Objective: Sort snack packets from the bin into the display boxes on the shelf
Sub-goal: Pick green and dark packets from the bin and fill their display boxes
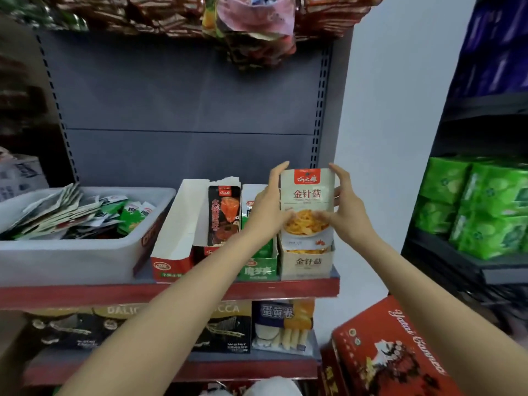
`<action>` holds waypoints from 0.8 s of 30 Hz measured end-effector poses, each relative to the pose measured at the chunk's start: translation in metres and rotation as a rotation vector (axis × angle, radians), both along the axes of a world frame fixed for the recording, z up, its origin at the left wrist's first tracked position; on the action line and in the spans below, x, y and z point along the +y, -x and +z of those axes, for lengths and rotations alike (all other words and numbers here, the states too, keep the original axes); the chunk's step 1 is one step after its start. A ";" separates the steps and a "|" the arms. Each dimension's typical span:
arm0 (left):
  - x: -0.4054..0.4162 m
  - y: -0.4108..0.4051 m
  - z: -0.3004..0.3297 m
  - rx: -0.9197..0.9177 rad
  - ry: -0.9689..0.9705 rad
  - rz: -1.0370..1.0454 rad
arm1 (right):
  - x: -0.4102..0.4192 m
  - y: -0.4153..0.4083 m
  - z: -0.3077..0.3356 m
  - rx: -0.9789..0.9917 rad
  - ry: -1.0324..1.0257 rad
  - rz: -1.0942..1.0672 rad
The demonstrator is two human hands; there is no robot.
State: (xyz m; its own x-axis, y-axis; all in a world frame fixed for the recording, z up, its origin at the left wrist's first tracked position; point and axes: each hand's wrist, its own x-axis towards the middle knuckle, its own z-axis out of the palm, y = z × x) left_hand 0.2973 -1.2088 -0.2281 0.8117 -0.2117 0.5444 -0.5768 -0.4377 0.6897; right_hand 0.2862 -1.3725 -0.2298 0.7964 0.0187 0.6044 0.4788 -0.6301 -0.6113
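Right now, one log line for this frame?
step: placing | left hand + right hand: hold beige packet | over: beige display box | bin: packets remain

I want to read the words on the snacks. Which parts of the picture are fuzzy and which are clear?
Head view: the beige packet held by both hands is sharp, its big print readable; the packets in the white bin and the goods along the top edge are blurry; the shelf's uprights bend outward, wide-lens distortion.

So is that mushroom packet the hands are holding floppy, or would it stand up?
The beige packet is probably light and bendy: both hands, left hand and right hand, steady its sides. Alone it would likely flop, though the beige display box should prop it upright.
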 end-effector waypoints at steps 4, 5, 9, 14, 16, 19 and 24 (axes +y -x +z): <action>0.000 -0.007 -0.003 -0.054 -0.117 0.021 | -0.001 -0.004 -0.011 -0.052 -0.008 -0.004; 0.000 -0.007 -0.005 -0.066 -0.167 0.034 | -0.002 -0.005 -0.014 -0.053 0.008 -0.009; 0.003 -0.003 -0.016 -0.082 -0.429 0.079 | -0.006 -0.002 -0.028 0.061 0.161 -0.105; 0.004 -0.003 -0.028 -0.265 -0.678 0.265 | -0.011 0.004 -0.027 0.171 0.341 -0.203; 0.005 -0.004 -0.027 -0.233 -0.620 0.271 | -0.008 0.005 -0.023 0.145 0.346 -0.207; 0.007 -0.003 -0.021 -0.211 -0.521 0.279 | 0.001 0.007 -0.015 0.022 0.413 -0.235; 0.015 0.003 -0.010 -0.207 -0.481 0.266 | 0.030 0.007 -0.007 -0.142 0.541 -0.224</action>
